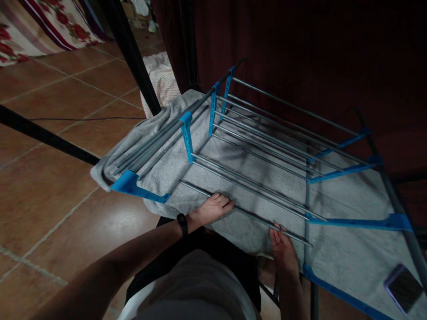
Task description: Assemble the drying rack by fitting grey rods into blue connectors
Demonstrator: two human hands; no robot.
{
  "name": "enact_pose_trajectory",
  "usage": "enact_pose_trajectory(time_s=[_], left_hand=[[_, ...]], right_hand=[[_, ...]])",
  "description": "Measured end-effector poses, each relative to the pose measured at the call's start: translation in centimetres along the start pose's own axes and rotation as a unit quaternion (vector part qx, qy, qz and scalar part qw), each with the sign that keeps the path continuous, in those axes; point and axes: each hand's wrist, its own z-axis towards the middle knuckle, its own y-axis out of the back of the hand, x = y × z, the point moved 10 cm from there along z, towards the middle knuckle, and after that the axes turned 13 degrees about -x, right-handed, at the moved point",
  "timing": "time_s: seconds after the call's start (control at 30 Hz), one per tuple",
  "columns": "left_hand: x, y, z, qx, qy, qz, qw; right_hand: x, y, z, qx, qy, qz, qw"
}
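Observation:
A rack frame of grey metal tubes and blue plastic connectors [187,135] lies across a grey blanket in front of me. My left hand [216,208], palm down, is closed round a thin metal rod [251,215] at the rack's near side. Toward that rod's right end, my right hand [283,246] pinches it between fingers and thumb from below. Slanting across the blanket, the rod has its left end close to one side tube and its right end over the other. Several similar rods [263,153] span the rack farther back.
The grey blanket [350,258] covers a raised surface. A phone [403,289] lies at its right corner. Black poles [133,53] stand at the left, beside a tiled floor [76,102] with a thin cable. A dark red curtain [300,49] hangs behind.

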Motion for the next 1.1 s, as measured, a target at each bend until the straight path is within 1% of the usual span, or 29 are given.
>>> enact_pose_trajectory(time_s=[0.2,0.4,0.5,0.67,0.77,0.87,0.97,1.03,1.1], left_hand=[[0.1,-0.3,-0.1,0.01,0.005,-0.024,1.0],[-0.2,-0.3,-0.1,0.0,-0.011,-0.002,1.0],[-0.1,-0.4,0.0,-0.001,-0.006,0.003,1.0],[0.2,-0.4,0.1,0.006,0.0,0.013,1.0],[0.7,-0.6,-0.2,0.004,0.018,0.012,1.0],[1.5,-1.2,-0.7,-0.005,0.031,-0.012,0.999],[2.5,-1.7,-1.1,-0.031,0.036,-0.055,0.997],[2.9,-1.8,-1.3,-0.053,0.029,-0.077,0.995],[3.0,-1.8,-1.5,-0.061,0.02,-0.083,0.994]], right_hand=[[0.6,-0.4,-0.6,-0.041,-0.003,0.013,0.999],[1.0,-1.0,-1.3,-0.035,-0.002,0.019,0.999],[0.9,-1.1,-1.5,-0.039,-0.014,0.022,0.999],[0.7,-1.3,-1.9,-0.06,-0.031,0.06,0.996],[0.8,-2.0,-2.4,-0.055,-0.037,0.084,0.994],[0.9,-3.1,-2.9,-0.039,-0.046,0.101,0.993],[1.3,-3.7,-2.8,-0.055,-0.04,0.118,0.991],[1.5,-4.0,-2.8,-0.07,-0.031,0.115,0.99],[1.6,-4.2,-2.8,-0.08,-0.024,0.111,0.99]])
